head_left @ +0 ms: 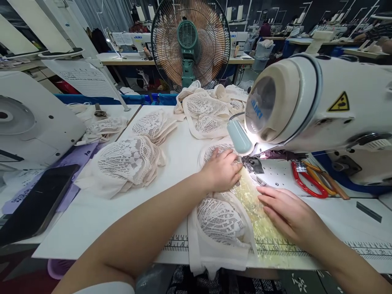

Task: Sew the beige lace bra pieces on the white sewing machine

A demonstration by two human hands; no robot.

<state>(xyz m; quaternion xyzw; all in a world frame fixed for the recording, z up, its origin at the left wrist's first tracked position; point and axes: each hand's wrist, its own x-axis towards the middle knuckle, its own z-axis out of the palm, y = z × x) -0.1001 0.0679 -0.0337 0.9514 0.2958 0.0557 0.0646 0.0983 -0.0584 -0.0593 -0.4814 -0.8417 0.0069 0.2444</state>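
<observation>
Lace bra cup [220,220] runs near-to-far toward the presser foot [252,164]; left hand [222,169], flat-fingered, presses nearest it; right hand [286,214] lies open, pinning the near-right edge.

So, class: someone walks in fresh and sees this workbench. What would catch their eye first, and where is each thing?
First, the big white sewing machine at right, its lamp lighting the needle area. Below it the left hand and right hand press flat on a lace garment piece at the table's near edge. Then the standing fan behind, with piles of lace pieces at left and red-handled scissors under the machine.
</observation>
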